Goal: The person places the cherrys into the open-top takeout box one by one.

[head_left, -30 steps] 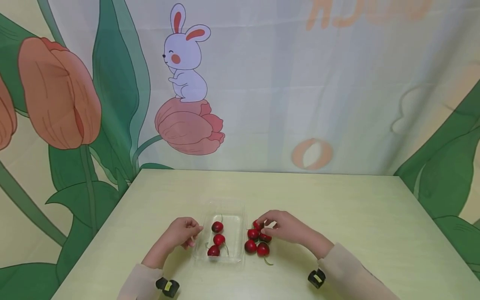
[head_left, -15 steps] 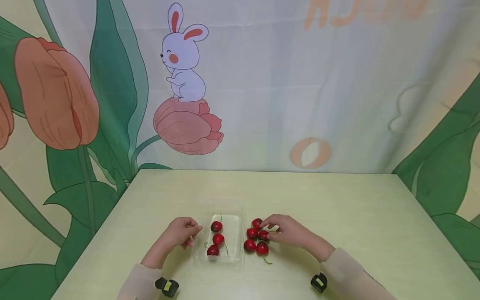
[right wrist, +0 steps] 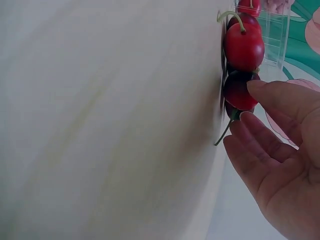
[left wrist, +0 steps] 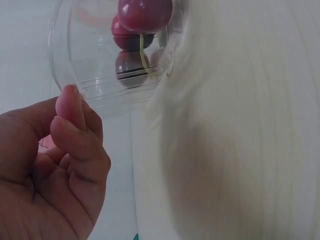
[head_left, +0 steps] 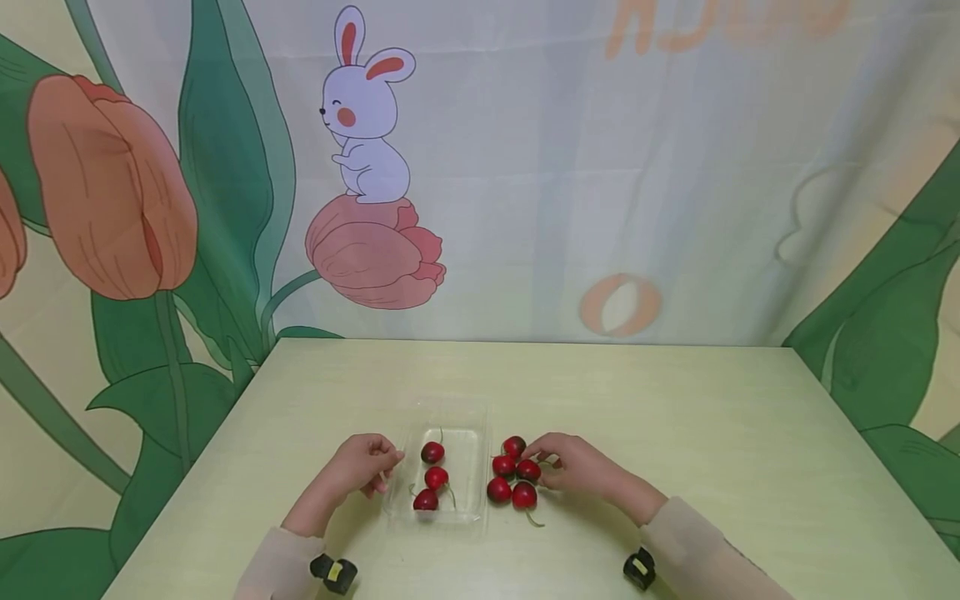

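A clear plastic box (head_left: 467,467) stands on the table with three red cherries (head_left: 432,452) in it, in a column along its left side. My left hand (head_left: 363,463) pinches the box's left rim; in the left wrist view the fingertips (left wrist: 70,100) are at the plastic edge. Right of the box, several loose cherries (head_left: 498,490) with green stems lie in a cluster. My right hand (head_left: 576,463) reaches in from the right, its fingers parted around a dark cherry (head_left: 528,471). In the right wrist view the thumb overlaps that cherry (right wrist: 240,91), with the other fingers beside its stem.
The pale wooden table (head_left: 675,408) reaches back to a printed curtain (head_left: 510,167) with tulips and a rabbit. A small black device with a yellow mark (head_left: 639,568) sits at the right wrist, and a similar device (head_left: 334,574) at the left.
My right hand has drawn back slightly to the right from the far cherry, with its fingers now around the dark cherry nearest it. The left hand and the box have stayed in place.
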A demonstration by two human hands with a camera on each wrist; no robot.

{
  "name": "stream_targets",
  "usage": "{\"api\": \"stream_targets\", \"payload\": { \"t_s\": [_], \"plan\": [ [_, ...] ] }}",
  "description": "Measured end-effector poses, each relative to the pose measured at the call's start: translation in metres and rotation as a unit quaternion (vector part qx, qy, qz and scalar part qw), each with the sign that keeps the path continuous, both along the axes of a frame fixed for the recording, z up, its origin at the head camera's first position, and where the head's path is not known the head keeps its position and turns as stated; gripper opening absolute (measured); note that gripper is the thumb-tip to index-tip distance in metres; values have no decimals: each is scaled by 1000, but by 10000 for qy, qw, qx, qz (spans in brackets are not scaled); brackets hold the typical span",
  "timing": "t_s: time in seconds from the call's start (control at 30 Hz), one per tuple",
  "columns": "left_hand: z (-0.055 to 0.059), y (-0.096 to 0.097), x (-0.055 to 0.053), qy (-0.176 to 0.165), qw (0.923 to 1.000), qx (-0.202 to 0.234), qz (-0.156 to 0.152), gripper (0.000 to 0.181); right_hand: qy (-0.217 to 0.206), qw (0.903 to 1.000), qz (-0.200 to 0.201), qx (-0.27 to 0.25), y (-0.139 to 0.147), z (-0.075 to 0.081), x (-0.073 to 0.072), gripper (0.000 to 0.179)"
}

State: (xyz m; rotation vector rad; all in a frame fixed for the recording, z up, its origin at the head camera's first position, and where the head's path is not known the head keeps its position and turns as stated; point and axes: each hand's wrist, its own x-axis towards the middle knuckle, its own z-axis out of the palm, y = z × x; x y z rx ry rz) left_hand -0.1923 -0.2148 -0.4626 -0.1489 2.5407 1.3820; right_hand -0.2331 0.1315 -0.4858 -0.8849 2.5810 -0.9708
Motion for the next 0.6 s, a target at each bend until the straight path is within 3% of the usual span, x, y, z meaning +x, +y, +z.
{"api": "stream_targets", "payload": {
  "t_s": [0.6],
  "plan": [
    [0,-1,0,15,10000,24,30,17,-153,9998,-43,112,-6,-4,-2,28]
  ]
}}
